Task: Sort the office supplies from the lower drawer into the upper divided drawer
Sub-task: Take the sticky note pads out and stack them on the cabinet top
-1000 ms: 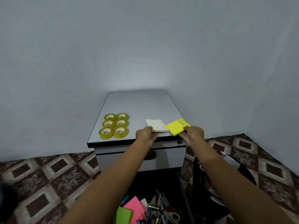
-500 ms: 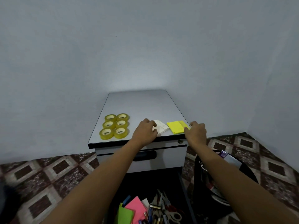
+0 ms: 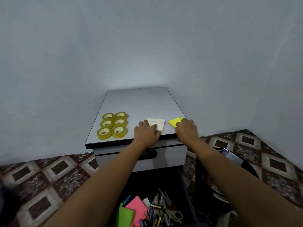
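The left hand (image 3: 146, 132) lies palm down with fingers spread on the near part of a flat, off-white square pad of paper (image 3: 157, 124), pressing it to the smooth grey tabletop (image 3: 139, 102) of the small drawer cabinet. The right hand (image 3: 186, 130) covers the near corner of a bright yellow square sticky-note pad (image 3: 175, 121). Its fingers are bent, and I cannot tell whether they pinch or only press.

Both pads sit near the front edge, apart from each other. Six glossy yellow rolls of clear tape (image 3: 113, 125) stand in tidy pairs at the left, likely staged by kind. The white upper drawer (image 3: 170, 155) looks closed. The open lower drawer (image 3: 147, 210) holds pink and green paper, scissors and pens, so much sorting remains.
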`<control>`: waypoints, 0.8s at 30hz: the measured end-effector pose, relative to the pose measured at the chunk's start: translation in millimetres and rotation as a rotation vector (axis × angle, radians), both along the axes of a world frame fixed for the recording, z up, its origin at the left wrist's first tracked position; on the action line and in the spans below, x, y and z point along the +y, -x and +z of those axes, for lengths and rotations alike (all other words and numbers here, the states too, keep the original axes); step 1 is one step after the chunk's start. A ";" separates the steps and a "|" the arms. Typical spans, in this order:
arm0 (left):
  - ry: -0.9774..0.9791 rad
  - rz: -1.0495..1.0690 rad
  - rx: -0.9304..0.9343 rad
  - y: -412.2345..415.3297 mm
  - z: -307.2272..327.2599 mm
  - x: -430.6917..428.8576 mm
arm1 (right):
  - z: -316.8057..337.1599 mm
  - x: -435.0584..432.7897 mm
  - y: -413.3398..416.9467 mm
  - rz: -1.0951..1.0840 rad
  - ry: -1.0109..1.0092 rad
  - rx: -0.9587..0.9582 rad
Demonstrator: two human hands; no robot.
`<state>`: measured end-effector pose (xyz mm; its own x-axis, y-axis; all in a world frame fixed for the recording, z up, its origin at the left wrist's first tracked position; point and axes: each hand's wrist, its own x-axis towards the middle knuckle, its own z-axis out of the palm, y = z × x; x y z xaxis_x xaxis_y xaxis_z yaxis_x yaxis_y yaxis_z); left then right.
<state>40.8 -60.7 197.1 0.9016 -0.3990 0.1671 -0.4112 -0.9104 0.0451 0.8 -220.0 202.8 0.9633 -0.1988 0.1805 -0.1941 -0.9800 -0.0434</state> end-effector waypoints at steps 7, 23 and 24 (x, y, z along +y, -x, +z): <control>0.110 -0.026 0.038 6.7 -1.4 -8.6 | 3.4 -19.0 -0.2 0.078 -0.072 -0.008; 0.110 -0.036 0.093 15.2 -5.7 -5.4 | -5.9 -7.2 0.5 0.121 -0.039 -0.014; 0.113 -0.039 0.089 15.5 -6.4 -6.9 | -7.4 -6.5 0.3 0.128 -0.054 -0.020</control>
<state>25.4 -67.6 190.7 0.8993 -0.4168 0.1326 -0.4355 -0.8811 0.1846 0.5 -226.6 195.4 0.9778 -0.0841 0.1921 -0.0658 -0.9928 -0.0998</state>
